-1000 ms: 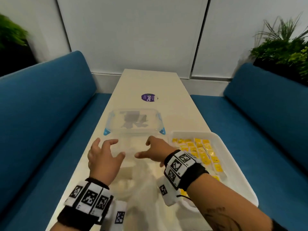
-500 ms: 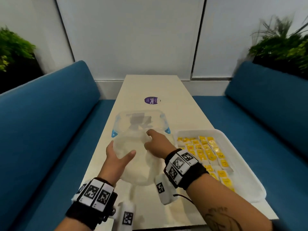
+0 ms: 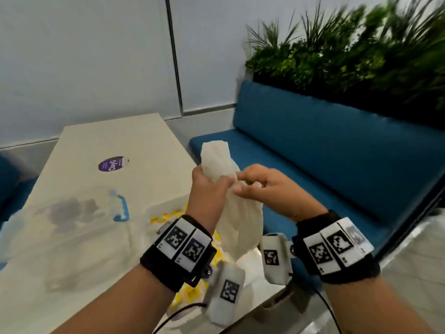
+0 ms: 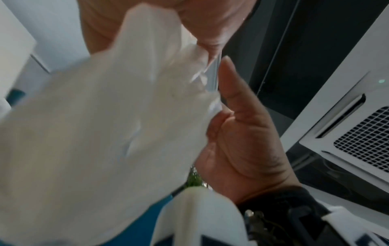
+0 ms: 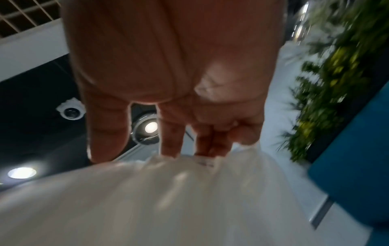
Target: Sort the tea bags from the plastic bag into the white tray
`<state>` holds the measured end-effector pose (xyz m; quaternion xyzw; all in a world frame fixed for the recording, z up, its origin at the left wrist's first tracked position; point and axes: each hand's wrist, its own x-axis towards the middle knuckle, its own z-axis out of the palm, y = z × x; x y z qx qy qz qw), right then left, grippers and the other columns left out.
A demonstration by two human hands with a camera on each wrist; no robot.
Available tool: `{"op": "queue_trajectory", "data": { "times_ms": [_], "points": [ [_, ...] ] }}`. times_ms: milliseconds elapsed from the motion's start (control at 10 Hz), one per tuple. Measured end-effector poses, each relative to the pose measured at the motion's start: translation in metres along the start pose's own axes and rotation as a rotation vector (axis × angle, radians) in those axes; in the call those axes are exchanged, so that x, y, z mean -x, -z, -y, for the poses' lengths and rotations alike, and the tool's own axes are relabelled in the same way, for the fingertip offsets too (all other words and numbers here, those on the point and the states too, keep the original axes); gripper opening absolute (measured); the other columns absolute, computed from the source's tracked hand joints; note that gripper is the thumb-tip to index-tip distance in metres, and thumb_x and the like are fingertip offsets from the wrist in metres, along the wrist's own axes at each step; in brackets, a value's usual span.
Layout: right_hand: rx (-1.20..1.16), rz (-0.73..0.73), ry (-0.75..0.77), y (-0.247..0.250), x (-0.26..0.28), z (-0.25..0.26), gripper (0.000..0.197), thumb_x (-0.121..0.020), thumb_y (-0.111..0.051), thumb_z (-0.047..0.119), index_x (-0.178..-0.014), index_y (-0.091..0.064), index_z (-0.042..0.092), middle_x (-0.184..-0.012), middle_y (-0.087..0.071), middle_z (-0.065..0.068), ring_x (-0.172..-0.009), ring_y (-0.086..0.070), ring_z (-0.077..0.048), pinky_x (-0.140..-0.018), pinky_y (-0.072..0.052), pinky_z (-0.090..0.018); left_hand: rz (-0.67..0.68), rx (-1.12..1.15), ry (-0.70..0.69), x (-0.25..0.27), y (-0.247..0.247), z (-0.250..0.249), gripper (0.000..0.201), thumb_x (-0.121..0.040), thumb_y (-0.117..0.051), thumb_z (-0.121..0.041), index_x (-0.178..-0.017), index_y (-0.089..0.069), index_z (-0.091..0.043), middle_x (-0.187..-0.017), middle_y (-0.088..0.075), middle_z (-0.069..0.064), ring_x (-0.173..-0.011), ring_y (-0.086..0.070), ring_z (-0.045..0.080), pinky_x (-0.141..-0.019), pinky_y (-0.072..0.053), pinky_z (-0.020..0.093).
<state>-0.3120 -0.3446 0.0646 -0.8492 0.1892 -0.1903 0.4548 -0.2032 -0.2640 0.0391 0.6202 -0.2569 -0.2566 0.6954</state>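
Head view, left to right. A clear lidded container (image 3: 79,213) with a blue clip lies blurred near the table's (image 3: 101,141) left edge; beyond it, toward the far end, a purple round sticker (image 3: 111,164) is on the bare tabletop. Yellow tea bags (image 3: 168,216) show in the white tray (image 3: 250,261) at the table's right edge, largely hidden behind the wrists and the bag. The plastic bag (image 3: 228,189), white and translucent, is held up in the air above the tray, between both hands. The left hand (image 3: 208,186) has its fingers curled round the bag's upper part, with a bunched end sticking out above the fist. The right hand (image 3: 267,186) pinches the bag's edge between thumb and fingertips just beside the left; its other fingers are bent. Both wrists carry black bands with coded markers. To the right stands a blue upholstered bench (image 3: 337,145), with green plants (image 3: 349,49) behind its backrest. White wall panels close the far side.
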Motion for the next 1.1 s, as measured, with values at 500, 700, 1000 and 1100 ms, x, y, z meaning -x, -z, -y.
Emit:
{"op": "queue_trajectory", "data": {
  "times_ms": [500, 700, 1000, 1100],
  "points": [
    [-0.142, -0.563, -0.464, 0.046, 0.079, -0.351, 0.043, -0.066, -0.069, 0.001, -0.097, -0.053, 0.026, -0.099, -0.057, 0.001, -0.089, -0.055, -0.012, -0.071, -0.044, -0.020, 0.929, -1.429, -0.008, -0.083, -0.251, 0.217, 0.031, -0.080, -0.060, -0.016, -0.110, -0.056, -0.010, -0.118, -0.055, 0.015, -0.111, -0.053, 0.034, -0.087, -0.045, 0.038],
    [0.000, -0.440, -0.567, -0.048, 0.068, -0.446, 0.042, -0.076, -0.066, 0.014, -0.092, -0.032, 0.033, -0.104, -0.039, -0.001, -0.096, -0.048, -0.017, -0.081, -0.033, -0.012, 1.087, -1.703, 0.186, -0.138, -0.238, 0.323, 0.021, -0.058, -0.059, -0.019, -0.066, -0.051, -0.002, -0.084, -0.065, 0.022, -0.086, -0.066, 0.034, -0.076, -0.056, 0.045],
    [0.140, 0.011, -0.756, -0.111, 0.056, -0.516, 0.110, -0.070, -0.074, 0.041, -0.150, -0.003, 0.017, -0.154, -0.003, -0.011, -0.144, -0.010, -0.027, -0.116, -0.016, -0.030, 0.981, -1.705, 0.045, -0.173, -0.238, 0.337, 0.032, -0.066, -0.070, -0.017, -0.098, -0.069, -0.016, -0.100, -0.069, 0.000, -0.093, -0.067, 0.021, -0.085, -0.055, 0.035],
    [0.085, 0.019, -0.775, -0.106, 0.058, -0.511, 0.094, -0.079, -0.067, 0.036, -0.149, -0.006, 0.021, -0.151, -0.016, -0.009, -0.143, -0.017, -0.024, -0.116, -0.014, -0.028, 0.940, -1.599, -0.042, -0.163, -0.256, 0.303, 0.030, -0.080, -0.065, -0.017, -0.110, -0.066, -0.015, -0.115, -0.065, 0.003, -0.105, -0.062, 0.024, -0.084, -0.049, 0.028]
  ]
}}
